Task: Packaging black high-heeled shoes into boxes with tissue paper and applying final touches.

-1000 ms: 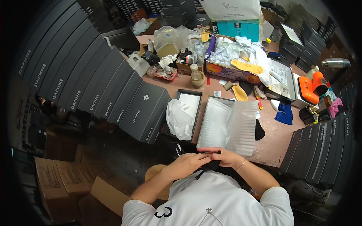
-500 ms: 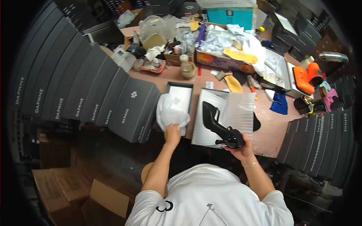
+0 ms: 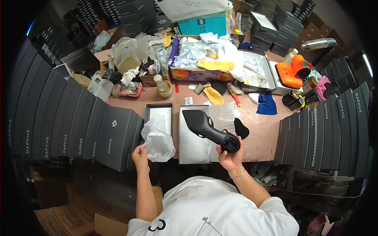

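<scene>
My right hand (image 3: 231, 155) grips a black high-heeled shoe (image 3: 202, 125) by its heel end, its toe pointing up and left with the sole side showing. The shoe hangs over an open shoe box (image 3: 195, 158) lined with white wrapping paper. Between the fingers of my left hand (image 3: 140, 155) is the edge of a crumpled sheet of white tissue paper (image 3: 158, 139). That tissue hangs partly over a dark grey box lid (image 3: 172, 114) with a pale inside. To the right of the lined box, a black insole-shaped piece (image 3: 241, 128) lies on the table.
Grey shoe boxes (image 3: 118, 133) stand in a row at left, another row (image 3: 334, 129) at right. Farther back are a carton of crumpled paper (image 3: 189, 74), a jar (image 3: 163, 86), a yellow insole (image 3: 214, 95), a blue cloth (image 3: 267, 104) and an orange tool (image 3: 291, 72).
My left hand has drawn the tissue toward me and left of the lid. The shoe has been turned, now showing its sole side. The whole view has shifted.
</scene>
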The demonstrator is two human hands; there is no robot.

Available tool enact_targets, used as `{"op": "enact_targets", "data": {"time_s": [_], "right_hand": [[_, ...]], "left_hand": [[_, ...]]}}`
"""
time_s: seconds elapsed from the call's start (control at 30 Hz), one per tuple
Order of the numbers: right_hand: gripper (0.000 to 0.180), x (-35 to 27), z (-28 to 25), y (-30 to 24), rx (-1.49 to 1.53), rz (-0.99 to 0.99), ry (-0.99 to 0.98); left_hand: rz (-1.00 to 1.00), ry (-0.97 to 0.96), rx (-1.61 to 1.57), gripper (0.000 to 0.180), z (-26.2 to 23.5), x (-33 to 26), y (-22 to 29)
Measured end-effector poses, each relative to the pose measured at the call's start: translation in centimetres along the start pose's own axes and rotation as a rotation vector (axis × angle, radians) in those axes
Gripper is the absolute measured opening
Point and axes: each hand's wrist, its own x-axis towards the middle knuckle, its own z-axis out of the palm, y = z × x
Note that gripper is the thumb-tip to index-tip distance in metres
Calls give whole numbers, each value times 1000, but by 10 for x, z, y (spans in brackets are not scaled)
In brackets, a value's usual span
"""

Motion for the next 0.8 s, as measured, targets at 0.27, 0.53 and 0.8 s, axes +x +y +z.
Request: {"op": "enact_targets", "data": {"time_s": [0.27, 0.53, 0.8], "right_hand": [[68, -22, 7, 3, -674, 386, -170], [36, 30, 3, 72, -999, 48, 154], [38, 10, 12, 66, -921, 190, 76]], "left_hand": [[550, 3, 340, 22, 32, -24, 49], [713, -172, 590, 33, 1, -84, 54], [211, 111, -376, 24, 44, -91, 29]]}}
